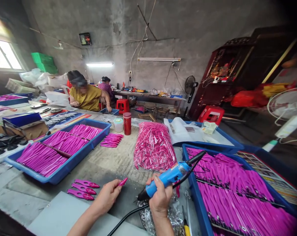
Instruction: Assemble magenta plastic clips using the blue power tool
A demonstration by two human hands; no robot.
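Note:
My left hand (108, 195) is closed in a pinch on a small magenta plastic piece (123, 181), held just above the grey table. My right hand (160, 196) is wrapped round a blue electric screwdriver (166, 178) with a black cord, its tip pointing down-left toward the piece. Three finished magenta pieces (82, 189) lie on the table left of my left hand. A clear bag of small shiny parts (174, 214) lies under my right wrist.
A blue tray of magenta pieces (62, 149) stands at the left, another (236, 193) at the right. A clear bag of pink parts (153, 146), a red bottle (127, 123) and a small tub (118, 125) sit mid-table. Two people work at the back left.

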